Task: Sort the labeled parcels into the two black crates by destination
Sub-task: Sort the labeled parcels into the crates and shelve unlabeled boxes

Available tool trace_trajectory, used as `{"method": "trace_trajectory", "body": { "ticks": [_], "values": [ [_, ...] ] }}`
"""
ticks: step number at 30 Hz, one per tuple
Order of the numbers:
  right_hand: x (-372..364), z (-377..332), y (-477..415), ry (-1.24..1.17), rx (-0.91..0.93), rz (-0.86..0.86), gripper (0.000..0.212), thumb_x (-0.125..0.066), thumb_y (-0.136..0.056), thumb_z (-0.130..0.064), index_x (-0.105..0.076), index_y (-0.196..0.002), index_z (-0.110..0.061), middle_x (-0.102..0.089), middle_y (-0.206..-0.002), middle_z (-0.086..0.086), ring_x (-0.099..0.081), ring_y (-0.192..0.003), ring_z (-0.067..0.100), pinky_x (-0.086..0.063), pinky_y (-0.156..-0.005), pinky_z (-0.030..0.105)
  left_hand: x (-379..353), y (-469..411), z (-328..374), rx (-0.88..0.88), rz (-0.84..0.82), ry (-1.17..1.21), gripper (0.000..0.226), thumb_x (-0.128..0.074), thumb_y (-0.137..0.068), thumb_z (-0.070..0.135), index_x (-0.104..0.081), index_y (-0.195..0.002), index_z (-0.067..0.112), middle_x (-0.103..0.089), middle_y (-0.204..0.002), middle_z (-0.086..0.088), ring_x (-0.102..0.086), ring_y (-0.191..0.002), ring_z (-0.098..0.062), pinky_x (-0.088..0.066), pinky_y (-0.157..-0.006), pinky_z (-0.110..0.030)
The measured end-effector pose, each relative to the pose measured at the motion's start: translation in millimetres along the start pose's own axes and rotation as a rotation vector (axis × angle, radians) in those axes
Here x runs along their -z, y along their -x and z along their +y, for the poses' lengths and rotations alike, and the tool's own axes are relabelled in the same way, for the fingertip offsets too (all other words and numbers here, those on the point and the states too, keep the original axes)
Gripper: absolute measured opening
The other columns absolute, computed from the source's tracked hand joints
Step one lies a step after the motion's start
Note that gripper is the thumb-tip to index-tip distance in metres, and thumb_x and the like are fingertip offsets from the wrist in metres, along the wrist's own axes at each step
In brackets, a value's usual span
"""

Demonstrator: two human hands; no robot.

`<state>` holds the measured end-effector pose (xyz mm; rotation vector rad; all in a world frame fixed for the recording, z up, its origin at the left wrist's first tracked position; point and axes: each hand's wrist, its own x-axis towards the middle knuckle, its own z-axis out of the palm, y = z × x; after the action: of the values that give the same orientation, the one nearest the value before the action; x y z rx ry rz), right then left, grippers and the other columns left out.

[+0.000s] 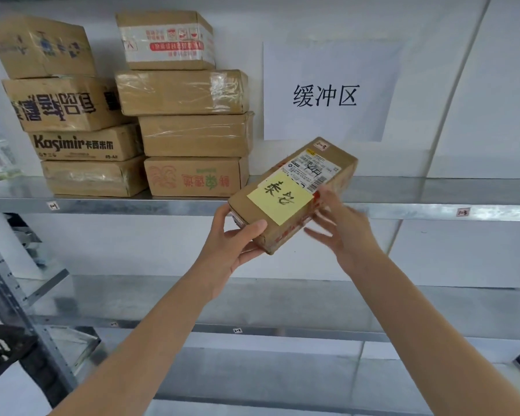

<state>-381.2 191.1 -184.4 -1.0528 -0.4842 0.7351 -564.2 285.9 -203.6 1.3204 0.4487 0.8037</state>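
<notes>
Left hand (231, 247) fingers (248, 229) curled round the near end of a long brown cardboard parcel (285, 235), right hand (342, 232) fingers spread straight beside its right edge, parcel aloft before a grey metal shelf (102, 204), long axis near-left to far-right, far end raised.

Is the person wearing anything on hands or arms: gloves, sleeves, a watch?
Nothing worn shows. The left hand and right hand are bare: no gloves, rings or watch. Both forearms are uncovered, no sleeve in view. The right hand is blurred, so small items could be missed.
</notes>
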Motion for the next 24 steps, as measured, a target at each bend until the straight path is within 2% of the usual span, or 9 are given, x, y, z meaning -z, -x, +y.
{"method": "trace_trajectory", "body": {
  "ticks": [2, 5, 8, 10, 13, 15, 19, 22, 24],
  "values": [
    [-5.7, 8.8, 5.9, 0.137, -0.037, -0.069, 0.084, -0.084, -0.070, -0.049, -0.049, -0.139, -0.014, -0.069, -0.119, 0.004, -0.067, -0.108, 0.022, -0.061, -0.080, 0.044, -4.8, -1.0, -9.3, -0.013, 0.012, 0.005, 0.072, -0.087, -0.070, 0.023, -0.044, -0.127, 0.038, -0.063, -0.125, -0.016, -0.069, -0.107, -0.030, -0.057, -0.090, -0.040],
    [-11.3, 19.0, 12.1, 0.197, 0.007, -0.090, 0.053, -0.080, -0.079, -0.039, -0.059, -0.125, -0.022, -0.074, -0.111, -0.003, -0.069, -0.104, 0.017, -0.061, -0.079, 0.039, -5.5, 3.0, -19.1, -0.023, 0.028, -0.076, 0.080, -0.091, -0.058, 0.034, -0.044, -0.123, 0.043, -0.057, -0.125, -0.016, -0.065, -0.113, -0.025, -0.056, -0.092, -0.040],
    [-6.9, 22.1, 17.7, 0.174, 0.061, -0.104, 0.043, -0.078, -0.082, -0.030, -0.061, -0.121, -0.022, -0.075, -0.107, -0.004, -0.070, -0.103, 0.016, -0.061, -0.077, 0.036, 9.5, 10.4, -19.0, -0.043, 0.030, -0.198, 0.058, -0.082, -0.070, 0.049, -0.052, -0.120, 0.043, -0.063, -0.124, -0.004, -0.060, -0.120, -0.016, -0.052, -0.098, -0.033],
    [-6.9, 22.9, 22.4, 0.183, 0.088, -0.148, 0.042, -0.075, -0.085, -0.027, -0.061, -0.124, -0.021, -0.074, -0.109, -0.003, -0.070, -0.105, 0.017, -0.059, -0.083, 0.039, 28.7, 14.5, -14.7, -0.061, 0.086, -0.277, 0.038, -0.068, -0.086, 0.049, -0.061, -0.121, 0.036, -0.064, -0.126, 0.006, -0.058, -0.121, -0.009, -0.046, -0.106, -0.033],
    [-16.3, 31.6, 30.9, 0.184, 0.105, -0.272, 0.044, -0.071, -0.087, -0.029, -0.059, -0.129, -0.019, -0.071, -0.118, -0.001, -0.068, -0.110, 0.018, -0.056, -0.091, 0.044, 59.7, 28.0, -5.7, -0.119, 0.236, -0.381, 0.028, -0.056, -0.097, 0.037, -0.065, -0.123, 0.031, -0.062, -0.127, 0.016, -0.056, -0.120, -0.001, -0.042, -0.109, -0.027],
    [-27.7, 44.7, 38.0, 0.204, 0.106, -0.355, 0.051, -0.074, -0.083, -0.031, -0.058, -0.131, -0.021, -0.069, -0.122, 0.000, -0.067, -0.110, 0.019, -0.054, -0.093, 0.045, 78.8, 44.3, -0.9, -0.179, 0.304, -0.486, 0.029, -0.056, -0.098, 0.031, -0.063, -0.126, 0.030, -0.061, -0.128, 0.017, -0.055, -0.119, 0.002, -0.042, -0.103, -0.014],
    [-65.3, 80.5, 51.0, 0.309, 0.084, -0.522, 0.061, -0.080, -0.073, -0.033, -0.058, -0.130, -0.028, -0.070, -0.120, -0.003, -0.070, -0.106, 0.021, -0.055, -0.090, 0.042, 123.8, 77.3, 5.9, -0.259, 0.365, -0.705, 0.038, -0.058, -0.095, 0.035, -0.056, -0.132, 0.034, -0.055, -0.136, 0.017, -0.049, -0.128, -0.001, -0.036, -0.111, -0.024],
    [-103.8, 108.3, 56.8, 0.350, 0.037, -0.623, 0.064, -0.088, -0.069, -0.037, -0.059, -0.126, -0.032, -0.071, -0.118, -0.007, -0.070, -0.106, 0.018, -0.056, -0.090, 0.044, 160.8, 102.6, 12.0, -0.217, 0.473, -0.776, 0.043, -0.058, -0.093, 0.041, -0.051, -0.136, 0.037, -0.051, -0.140, 0.018, -0.046, -0.130, -0.003, -0.034, -0.109, -0.022],
    [-133.1, 125.5, 60.6, 0.338, -0.016, -0.689, 0.062, -0.081, -0.069, -0.036, -0.058, -0.126, -0.031, -0.071, -0.118, -0.007, -0.070, -0.104, 0.017, -0.056, -0.091, 0.045, 186.9, 121.1, 14.7, -0.187, 0.553, -0.795, 0.044, -0.057, -0.093, 0.041, -0.051, -0.137, 0.035, -0.052, -0.139, 0.017, -0.047, -0.129, -0.004, -0.035, -0.108, -0.023]
  ]
}}
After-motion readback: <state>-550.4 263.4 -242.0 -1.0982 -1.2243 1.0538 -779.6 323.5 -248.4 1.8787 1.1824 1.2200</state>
